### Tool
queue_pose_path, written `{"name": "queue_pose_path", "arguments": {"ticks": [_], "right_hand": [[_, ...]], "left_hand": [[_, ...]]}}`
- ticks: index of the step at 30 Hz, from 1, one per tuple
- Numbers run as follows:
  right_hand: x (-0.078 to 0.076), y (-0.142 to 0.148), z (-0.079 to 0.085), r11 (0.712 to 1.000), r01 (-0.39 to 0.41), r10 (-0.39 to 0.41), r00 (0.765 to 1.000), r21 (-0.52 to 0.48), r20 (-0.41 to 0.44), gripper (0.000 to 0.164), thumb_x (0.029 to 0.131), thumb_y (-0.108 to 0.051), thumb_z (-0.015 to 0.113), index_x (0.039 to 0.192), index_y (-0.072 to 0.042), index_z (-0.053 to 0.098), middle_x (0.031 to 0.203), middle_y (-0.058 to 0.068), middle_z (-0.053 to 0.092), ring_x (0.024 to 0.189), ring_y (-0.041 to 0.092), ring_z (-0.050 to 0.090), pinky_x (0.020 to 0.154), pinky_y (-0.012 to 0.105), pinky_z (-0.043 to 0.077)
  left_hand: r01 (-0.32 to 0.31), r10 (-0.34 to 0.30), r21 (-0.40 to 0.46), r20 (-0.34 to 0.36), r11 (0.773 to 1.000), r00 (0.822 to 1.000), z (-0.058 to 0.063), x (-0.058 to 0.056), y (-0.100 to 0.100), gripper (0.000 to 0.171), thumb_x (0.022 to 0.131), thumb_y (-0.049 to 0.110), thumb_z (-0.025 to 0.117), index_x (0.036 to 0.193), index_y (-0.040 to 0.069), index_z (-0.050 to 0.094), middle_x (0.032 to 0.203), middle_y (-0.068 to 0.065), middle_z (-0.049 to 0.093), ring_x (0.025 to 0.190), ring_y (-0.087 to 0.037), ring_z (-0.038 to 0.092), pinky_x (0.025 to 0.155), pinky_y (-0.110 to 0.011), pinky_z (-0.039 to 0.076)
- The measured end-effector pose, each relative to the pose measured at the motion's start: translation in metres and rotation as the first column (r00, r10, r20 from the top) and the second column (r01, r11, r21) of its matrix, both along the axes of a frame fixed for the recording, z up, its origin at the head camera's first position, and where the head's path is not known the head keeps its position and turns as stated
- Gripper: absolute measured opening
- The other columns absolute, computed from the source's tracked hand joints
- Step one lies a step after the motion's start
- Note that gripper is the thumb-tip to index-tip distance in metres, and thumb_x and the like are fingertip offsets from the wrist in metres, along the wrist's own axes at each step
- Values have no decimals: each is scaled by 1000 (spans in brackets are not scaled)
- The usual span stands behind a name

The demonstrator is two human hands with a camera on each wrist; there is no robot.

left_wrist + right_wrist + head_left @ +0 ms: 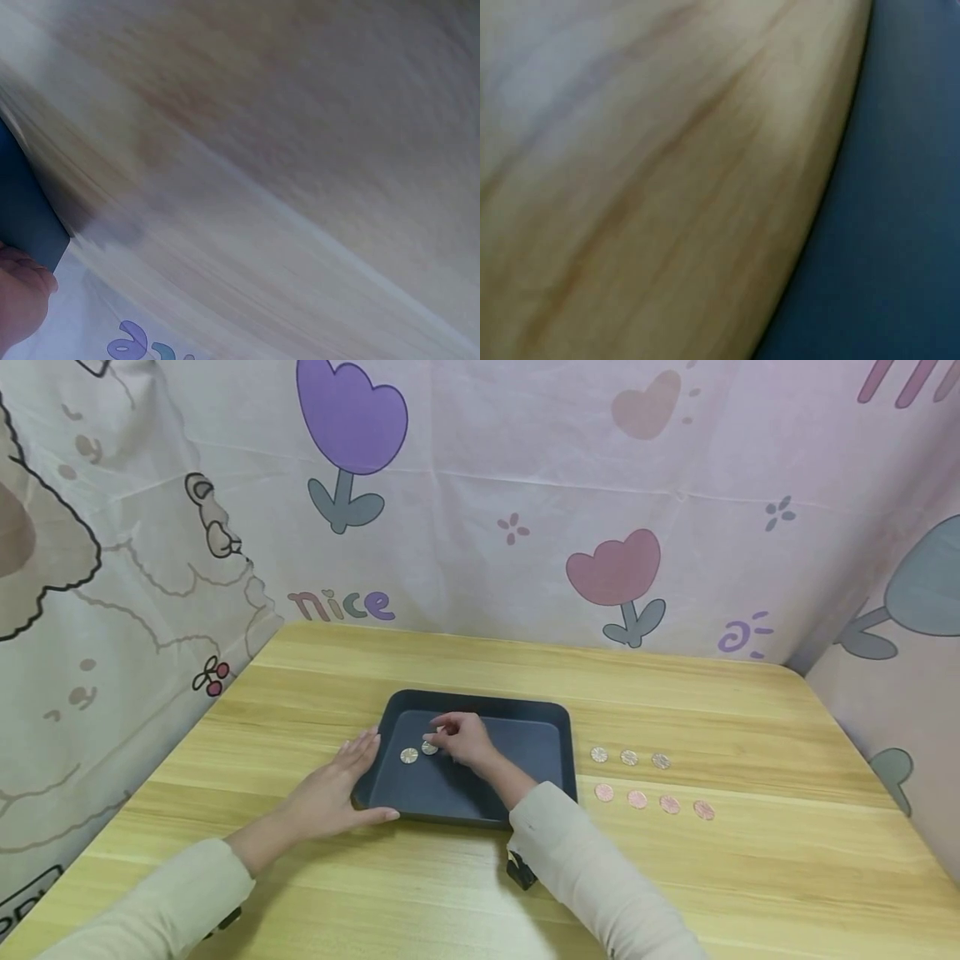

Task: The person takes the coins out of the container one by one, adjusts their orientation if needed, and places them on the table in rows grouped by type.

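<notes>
A dark rectangular baking tray lies on the wooden table, with silver-coloured coins in its left part. One coin lies fully in sight; a second coin sits just under the right fingertips. My right hand reaches over the front rim, thumb and forefinger bent toward each other around a pale coin, partly hidden. Against the tray's left side rests my left hand, fingers straight and thumb along the front corner. In the left wrist view, left fingers touch the tray's wall.
Right of the tray, three silver-coloured coins form a row. Nearer me lies a row of several copper-coloured coins. A printed cloth hangs behind the wooden table. The right wrist view holds only tabletop and the dark tray.
</notes>
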State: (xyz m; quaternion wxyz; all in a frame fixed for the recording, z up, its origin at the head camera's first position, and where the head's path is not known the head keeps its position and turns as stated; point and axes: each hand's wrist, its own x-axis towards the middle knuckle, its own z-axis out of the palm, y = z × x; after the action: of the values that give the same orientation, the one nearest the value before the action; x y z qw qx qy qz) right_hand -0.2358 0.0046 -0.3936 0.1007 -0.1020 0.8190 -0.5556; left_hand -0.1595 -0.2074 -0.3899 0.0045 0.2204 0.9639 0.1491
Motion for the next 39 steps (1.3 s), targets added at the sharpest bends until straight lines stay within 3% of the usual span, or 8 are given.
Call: {"name": "queue_pose_path", "arguments": {"ticks": [9, 22, 29, 33, 39], "right_hand": [[-2, -2, -3, 975, -60, 72, 996, 216, -49, 26, 83, -11, 69, 106, 1, 68, 70, 0, 54, 62, 7, 43, 51, 14, 33], [2, -3, -1, 954, -92, 127, 986, 284, -105, 13, 80, -8, 71, 91, 0, 70, 64, 0, 53, 56, 8, 42, 50, 15, 33], [4, -4, 0, 910, -120, 188, 973, 396, -135, 11, 80, -8, 71, 87, -1, 65, 64, -2, 48, 57, 8, 42, 53, 16, 36], [5, -4, 1, 888, -124, 202, 970, 442, -134, 13, 79, -9, 72, 85, -2, 62, 68, 2, 53, 62, 11, 47, 56, 17, 39], [7, 0, 2, 902, -87, 158, 978, 422, -138, 14, 79, -10, 73, 75, -3, 62, 83, 12, 66, 71, 13, 54, 61, 18, 43]], "left_hand": [[9, -9, -2, -12, 1000, 1000, -1, 0, -1, 108, 72, 66, 63, 144, -5, 24, 154, -19, 18, 141, -35, 20, 115, -51, 23], [12, -12, 3, -23, 1000, 1000, -1, 0, 0, 107, 72, 65, 64, 143, -6, 26, 153, -21, 20, 140, -38, 22, 114, -52, 24], [11, -11, 6, -29, 1000, 1000, 0, 0, 0, 107, 72, 65, 64, 143, -6, 26, 152, -21, 21, 140, -38, 23, 114, -52, 24], [11, -11, 1, -24, 1000, 1000, 0, 0, 0, 107, 72, 65, 64, 143, -6, 26, 153, -21, 21, 140, -38, 22, 114, -52, 24], [6, -6, 1, -17, 1000, 1000, 1, 1, 1, 107, 72, 65, 64, 143, -6, 26, 153, -21, 20, 140, -38, 22, 114, -52, 24]]}}
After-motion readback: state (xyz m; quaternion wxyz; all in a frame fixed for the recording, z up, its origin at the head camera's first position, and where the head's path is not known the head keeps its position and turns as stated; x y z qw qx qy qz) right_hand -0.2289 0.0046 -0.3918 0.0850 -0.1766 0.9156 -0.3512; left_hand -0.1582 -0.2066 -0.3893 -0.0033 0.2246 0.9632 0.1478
